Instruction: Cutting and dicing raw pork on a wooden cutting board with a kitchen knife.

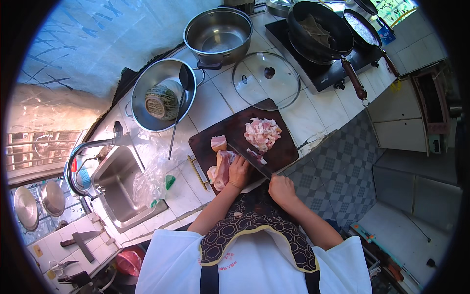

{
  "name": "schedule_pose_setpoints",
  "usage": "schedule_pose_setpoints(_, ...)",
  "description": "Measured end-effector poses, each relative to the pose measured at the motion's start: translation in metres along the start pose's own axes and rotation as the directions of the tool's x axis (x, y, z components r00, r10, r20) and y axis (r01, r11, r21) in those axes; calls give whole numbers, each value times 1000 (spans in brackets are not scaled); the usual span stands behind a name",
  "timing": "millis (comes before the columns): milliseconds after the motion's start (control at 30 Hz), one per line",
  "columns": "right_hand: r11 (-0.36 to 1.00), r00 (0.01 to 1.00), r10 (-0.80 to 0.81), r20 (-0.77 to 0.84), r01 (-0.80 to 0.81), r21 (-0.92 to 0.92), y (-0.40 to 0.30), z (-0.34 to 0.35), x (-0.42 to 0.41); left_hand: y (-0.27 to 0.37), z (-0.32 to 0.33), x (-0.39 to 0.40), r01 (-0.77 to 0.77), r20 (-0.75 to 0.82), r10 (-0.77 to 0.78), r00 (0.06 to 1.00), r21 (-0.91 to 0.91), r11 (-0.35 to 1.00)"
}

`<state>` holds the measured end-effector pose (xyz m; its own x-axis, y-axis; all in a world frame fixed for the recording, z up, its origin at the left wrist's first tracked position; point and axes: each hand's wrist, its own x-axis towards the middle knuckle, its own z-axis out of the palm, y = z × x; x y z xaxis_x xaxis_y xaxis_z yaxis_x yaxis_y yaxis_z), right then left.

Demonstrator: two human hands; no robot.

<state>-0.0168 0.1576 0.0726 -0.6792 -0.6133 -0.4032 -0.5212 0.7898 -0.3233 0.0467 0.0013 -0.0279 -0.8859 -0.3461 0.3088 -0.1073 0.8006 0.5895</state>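
Observation:
My right hand [282, 190] grips the handle of a kitchen knife [253, 163], whose blade slants across a dark cutting board [202, 137]. Pressed on a piece of raw pork [221, 167] just left of the blade is my left hand [240, 172], its fingertips close to the knife. A smaller pork chunk [219, 142] lies beyond that piece. To the right of the blade sits a pile of sliced pork [263, 134], with a few loose slices [257, 156] between pile and knife.
A glass lid [266, 82] overlaps the board's far edge. Behind stand a steel pot [218, 35] and a basin [137, 99] holding a cut squash [161, 103] and a ladle [183, 79]. A wok [319, 33] rests on a cooktop [319, 82]. Left are a plastic bag [150, 183] and a sink [119, 180].

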Motion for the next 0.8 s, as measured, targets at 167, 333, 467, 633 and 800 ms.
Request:
schedule_pose_setpoints(167, 998, 996, -57, -66, 56, -16, -17, 3, 36, 5, -2, 9, -63, -77, 62, 995, -4, 998)
schedule_pose_setpoints(333, 999, 998, -44, -48, 44, 9, -26, 3, 57, 2, 0, 15, -46, -85, 47, 995, 23, 999)
schedule_pose_setpoints(467, 990, 989, 107, 98, -116, 83, -10, -5, 30, -1, 1, 11, 17, -61, -15, 998, 31, 999)
schedule_pose_setpoints(633, 981, 978, 137, 157, -156, 118, -19, -10, 36, 1, -6, 12, -32, -49, 32, 998, 11, 999)
schedule_pose_setpoints(800, 975, 997, 55, 46, -63, 214, -41, -11, 100, 0, -4, 16, -74, -64, 72, 995, -25, 997)
